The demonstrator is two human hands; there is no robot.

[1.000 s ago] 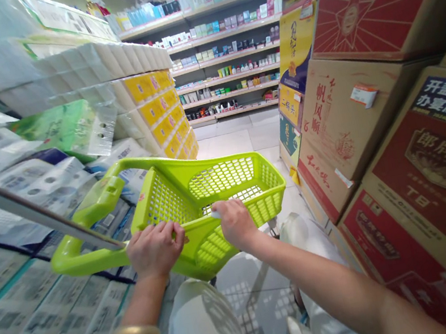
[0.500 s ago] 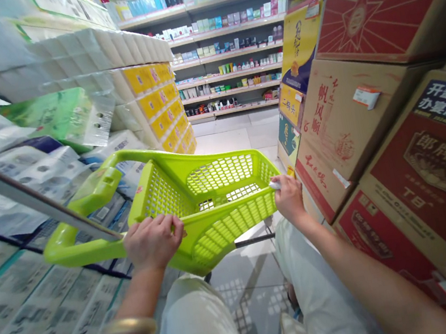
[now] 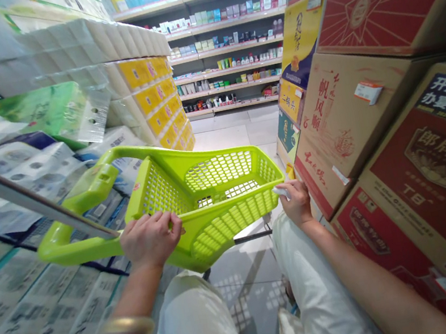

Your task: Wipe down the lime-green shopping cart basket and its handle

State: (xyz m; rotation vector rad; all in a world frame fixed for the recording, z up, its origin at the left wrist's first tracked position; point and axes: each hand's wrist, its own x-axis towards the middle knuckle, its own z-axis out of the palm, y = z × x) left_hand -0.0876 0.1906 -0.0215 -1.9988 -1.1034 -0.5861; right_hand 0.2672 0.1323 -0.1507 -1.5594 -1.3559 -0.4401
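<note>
Lime-green basket (image 3: pixel 158 193), long axis running away, is clasped at its near rim by the left hand (image 3: pixel 152 240) — a white wipe (image 3: pixel 281 191) is pinched against its right corner by the right hand (image 3: pixel 297 201).

Figure: The basket (image 3: pixel 233 224) stood in the aisle directly before the person, its handle (image 3: pixel 89 187) extending to the left. The left hand (image 3: pixel 149 238) gripped the near left corner of the rim; the right hand (image 3: pixel 297 203) lay at the right rim, pressing a small wad (image 3: pixel 281 191) against it. Stacked packs (image 3: pixel 12 169) lined the left side and stacked cartons (image 3: pixel 371 123) the right, while shelves (image 3: pixel 223 46) closed the aisle behind the basket.
</note>
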